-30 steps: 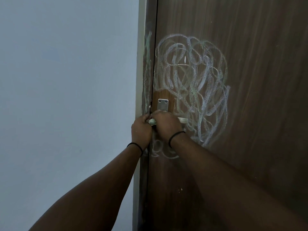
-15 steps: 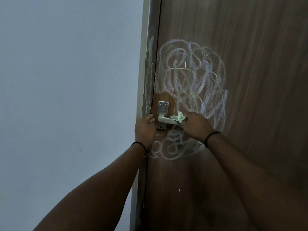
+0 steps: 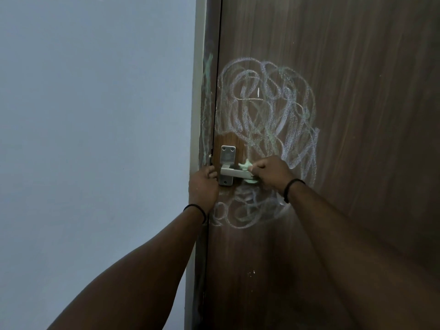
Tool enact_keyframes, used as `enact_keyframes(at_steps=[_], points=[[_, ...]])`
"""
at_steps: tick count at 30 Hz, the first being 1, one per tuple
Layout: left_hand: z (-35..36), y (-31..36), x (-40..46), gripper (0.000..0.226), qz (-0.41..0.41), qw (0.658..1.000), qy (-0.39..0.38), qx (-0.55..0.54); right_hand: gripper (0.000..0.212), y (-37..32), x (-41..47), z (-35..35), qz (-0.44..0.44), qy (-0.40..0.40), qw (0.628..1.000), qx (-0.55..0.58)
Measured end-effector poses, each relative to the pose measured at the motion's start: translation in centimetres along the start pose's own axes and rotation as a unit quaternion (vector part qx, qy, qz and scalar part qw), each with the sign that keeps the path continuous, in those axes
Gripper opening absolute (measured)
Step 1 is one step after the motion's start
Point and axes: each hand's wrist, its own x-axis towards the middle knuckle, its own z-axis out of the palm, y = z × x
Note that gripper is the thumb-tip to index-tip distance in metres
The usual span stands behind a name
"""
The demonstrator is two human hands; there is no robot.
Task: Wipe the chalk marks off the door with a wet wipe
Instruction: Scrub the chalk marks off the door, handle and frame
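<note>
Your right hand (image 3: pixel 271 171) pinches the wet wipe (image 3: pixel 246 166) on the door handle (image 3: pixel 234 173), under the chalk marks (image 3: pixel 266 110); left hand (image 3: pixel 203 186) w/ curled fingers at the door (image 3: pixel 357 91) edge, grip not clear

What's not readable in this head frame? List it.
- Wet wipe: mostly hidden in the right hand; only a bunched tip shows.
- Door handle lever end: covered by that hand.
- Left hand fingertips: hidden at the door edge.
- Chalk marks: partly behind both hands.
- Door top, bottom: cut off by frame.
</note>
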Motion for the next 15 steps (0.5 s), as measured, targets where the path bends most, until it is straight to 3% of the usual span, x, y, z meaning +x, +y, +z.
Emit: enact_keyframes(at_steps=[2, 3, 6, 9, 11, 15], points=[[0.3, -0.1, -0.2, 0.035, -0.008, 1.0, -0.014, -0.023, 0.019, 1.8, -0.5, 0.1, 0.079, 0.031, 0.986, 0.147], [0.4, -0.2, -0.3, 0.033, -0.005, 0.999, -0.023, -0.029, 0.021, 2.4, -0.8, 0.3, 0.124, 0.035, 0.96, 0.249], [0.8, -0.3, -0.6, 0.032, 0.006, 0.999, -0.032, -0.023, 0.022, 2.5, -2.6, 1.7, 0.209, 0.031, 0.818, 0.535], [1.1, -0.3, -0.7, 0.035, -0.004, 0.997, -0.041, -0.058, 0.019, 1.7, -3.9, 4.1, 0.235, 0.05, 0.695, 0.678], [1.0, -0.1, -0.8, 0.036, -0.01, 0.996, -0.053, -0.07, 0.019, 0.4, -4.1, 5.8, 0.222, 0.035, 0.666, 0.711], [0.1, 0.4, -0.7, 0.033, -0.028, 0.999, -0.016, -0.039, 0.02, -2.8, -3.3, 8.5, 0.223, 0.024, 0.686, 0.692]])
